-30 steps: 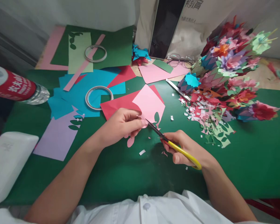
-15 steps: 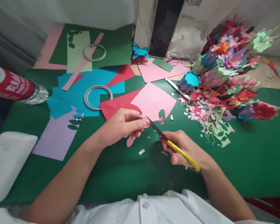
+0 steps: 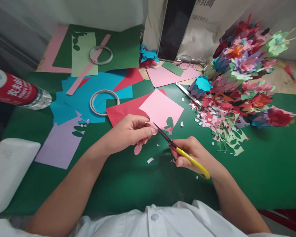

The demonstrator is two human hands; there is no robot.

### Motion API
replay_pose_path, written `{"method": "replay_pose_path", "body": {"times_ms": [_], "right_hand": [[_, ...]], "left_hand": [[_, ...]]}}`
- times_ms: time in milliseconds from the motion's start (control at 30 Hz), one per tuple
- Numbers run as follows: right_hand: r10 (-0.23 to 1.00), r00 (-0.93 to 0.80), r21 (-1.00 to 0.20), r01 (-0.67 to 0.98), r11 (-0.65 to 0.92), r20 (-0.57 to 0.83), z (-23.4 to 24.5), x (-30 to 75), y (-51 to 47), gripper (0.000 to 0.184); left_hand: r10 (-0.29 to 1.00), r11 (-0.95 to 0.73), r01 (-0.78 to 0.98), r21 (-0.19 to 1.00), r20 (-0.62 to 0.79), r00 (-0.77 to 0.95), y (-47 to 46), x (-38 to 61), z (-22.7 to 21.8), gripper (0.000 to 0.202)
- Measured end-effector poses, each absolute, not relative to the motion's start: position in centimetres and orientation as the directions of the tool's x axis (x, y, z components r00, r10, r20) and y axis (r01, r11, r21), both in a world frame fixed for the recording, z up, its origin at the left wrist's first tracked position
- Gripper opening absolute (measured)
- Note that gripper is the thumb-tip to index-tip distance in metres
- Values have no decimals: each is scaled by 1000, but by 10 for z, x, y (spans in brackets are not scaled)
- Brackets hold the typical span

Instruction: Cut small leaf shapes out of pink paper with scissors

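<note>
My left hand (image 3: pixel 132 133) pinches the lower left edge of a pink paper sheet (image 3: pixel 161 107), which has cut-out notches along its bottom. A rounded pink paper piece (image 3: pixel 137 149) hangs under the left fingers. In my right hand (image 3: pixel 193 153) is a pair of scissors (image 3: pixel 187 156) with yellow handles and dark blades. The blade tips lie at the paper's edge, close beside my left thumb, and the blades look nearly closed. Behind the pink sheet lies red paper (image 3: pixel 128 107). Small scraps, one a white bit (image 3: pixel 150 160), are scattered below the hands.
Paper flowers (image 3: pixel 249 62) stand at the right behind a scrap pile (image 3: pixel 227 128). A box cutter (image 3: pixel 188 94) lies near them. Tape rolls (image 3: pixel 104 91) rest on blue paper (image 3: pixel 76 89). Purple paper (image 3: pixel 61 141), a bottle (image 3: pixel 17 87) and a white case (image 3: pixel 12 174) are at the left.
The pink sheet has turned slightly, its right corner shifting left and uncovering more red paper. The scissor blades have drawn closer together, and my right thumb has moved slightly left and up.
</note>
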State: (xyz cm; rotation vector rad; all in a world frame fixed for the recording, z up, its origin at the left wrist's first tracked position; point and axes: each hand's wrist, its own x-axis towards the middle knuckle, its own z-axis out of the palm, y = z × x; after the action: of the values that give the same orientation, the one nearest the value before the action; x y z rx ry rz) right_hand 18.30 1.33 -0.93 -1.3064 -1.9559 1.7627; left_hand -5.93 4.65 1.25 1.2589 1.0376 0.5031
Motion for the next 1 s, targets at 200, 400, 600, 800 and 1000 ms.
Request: {"method": "replay_pose_path", "body": {"times_ms": [200,400,600,800,1000], "right_hand": [[718,-585,-860,509,-39,-379,-9,184,15,66],[736,-586,-848,530,31,-339,-9,184,16,61],[751,-561,-828,560,35,-348,-9,184,17,62],[766,-559,-820,567,74,-318,-8,184,18,63],[776,-552,-820,567,82,-304,-7,184,18,62]], "left_hand": [[792,278,218,936,-351,500,47,-58,12,33],[768,327,192,925,-378,516,46,-59,12,24],[749,352,172,920,-387,538,47,-61,11,20],[756,410,132,903,-417,505,48,-63,8,20],[758,416,122,901,-418,500,48,-64,7,23]]}}
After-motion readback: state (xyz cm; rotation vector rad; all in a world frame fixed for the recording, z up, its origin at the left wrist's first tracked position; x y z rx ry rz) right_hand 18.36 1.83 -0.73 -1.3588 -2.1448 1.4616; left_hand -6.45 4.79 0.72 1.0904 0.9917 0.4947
